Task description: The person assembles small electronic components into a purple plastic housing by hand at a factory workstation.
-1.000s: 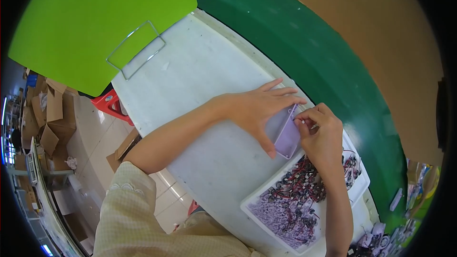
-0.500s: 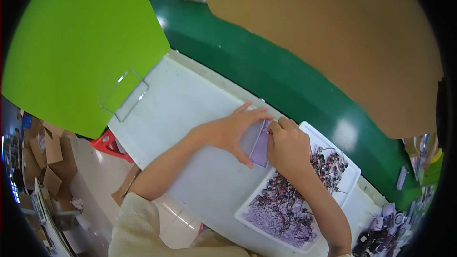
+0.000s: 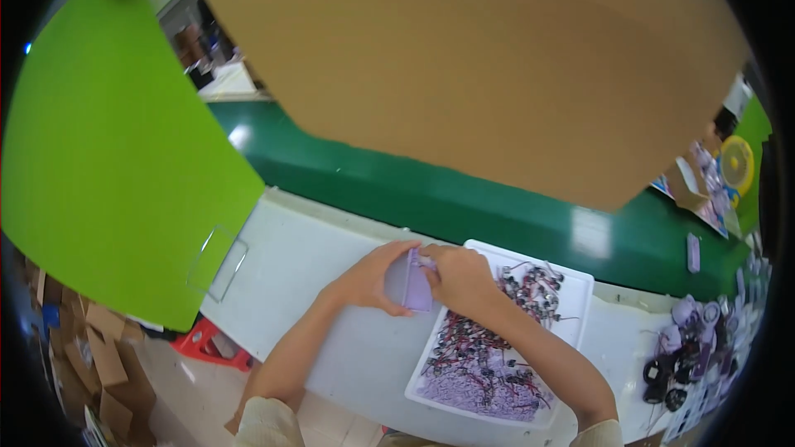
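Note:
A lilac plastic shell (image 3: 418,291), shallow and box-like, is held up over the white worktop. My left hand (image 3: 368,281) grips it with the thumb along the near end and the fingers at the far end. The fingers of my right hand (image 3: 465,280) are pinched together at the shell's upper right edge; whatever they hold there is too small to make out. Beneath my right forearm lies a white tray (image 3: 581,302). Small dark components with red and black wires (image 3: 534,291) fill its far part, and tiny lilac pieces (image 3: 476,389) its near part.
A green bench (image 3: 389,172) runs behind the worktop (image 3: 286,244), under a large brown board (image 3: 497,74). A lime-green panel (image 3: 108,157) with a wire handle stands left. Lilac and dark parts (image 3: 683,339) are heaped at the right. A red stool (image 3: 211,343) and cardboard boxes are lower left.
The whole view has turned, so the worktop now lies more level and more of the right side shows. Both hands stay at the lilac shell; my right fingers remain at its upper edge.

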Demonstrator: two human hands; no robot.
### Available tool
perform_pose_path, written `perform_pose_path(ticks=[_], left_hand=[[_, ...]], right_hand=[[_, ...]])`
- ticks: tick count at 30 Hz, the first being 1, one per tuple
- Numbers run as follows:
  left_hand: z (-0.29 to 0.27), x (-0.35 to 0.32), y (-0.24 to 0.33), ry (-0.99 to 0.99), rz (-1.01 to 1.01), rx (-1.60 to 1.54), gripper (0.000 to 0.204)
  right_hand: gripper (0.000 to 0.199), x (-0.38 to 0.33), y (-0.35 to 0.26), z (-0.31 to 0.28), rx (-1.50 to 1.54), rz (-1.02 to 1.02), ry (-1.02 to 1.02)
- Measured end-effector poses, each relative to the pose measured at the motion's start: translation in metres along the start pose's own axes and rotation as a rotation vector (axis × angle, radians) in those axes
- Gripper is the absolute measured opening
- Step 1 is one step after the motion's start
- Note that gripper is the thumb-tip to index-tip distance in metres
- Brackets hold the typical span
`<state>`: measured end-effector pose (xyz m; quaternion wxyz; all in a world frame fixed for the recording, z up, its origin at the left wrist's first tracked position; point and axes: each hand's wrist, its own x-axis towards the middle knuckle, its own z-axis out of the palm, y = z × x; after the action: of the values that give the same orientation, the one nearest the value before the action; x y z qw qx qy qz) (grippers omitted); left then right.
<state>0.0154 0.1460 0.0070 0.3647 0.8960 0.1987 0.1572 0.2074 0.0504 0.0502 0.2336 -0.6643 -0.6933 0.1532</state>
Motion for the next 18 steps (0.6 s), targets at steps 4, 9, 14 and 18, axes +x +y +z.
perform_pose_path(ticks=[4, 9, 14, 18], left_hand=[[-0.003, 0.001, 0.006, 0.096, -0.107, -0.229, 0.112], [-0.004, 0.015, 0.004, 0.256, -0.156, -0.216, 0.115], [-0.017, 0.058, -0.005, 0.249, -0.092, -0.184, 0.114], [0.011, 0.131, 0.009, 0.274, -0.122, -0.073, 0.103]], right_hand=[[0.027, -0.043, 0.001, -0.039, 0.04, -0.237, 0.219], [0.022, -0.14, 0.044, -0.097, 0.166, 0.019, 0.173], [0.019, -0.197, 0.082, -0.109, 0.257, 0.314, 0.106], [0.015, -0.197, 0.097, -0.091, 0.207, 0.155, 0.141]])
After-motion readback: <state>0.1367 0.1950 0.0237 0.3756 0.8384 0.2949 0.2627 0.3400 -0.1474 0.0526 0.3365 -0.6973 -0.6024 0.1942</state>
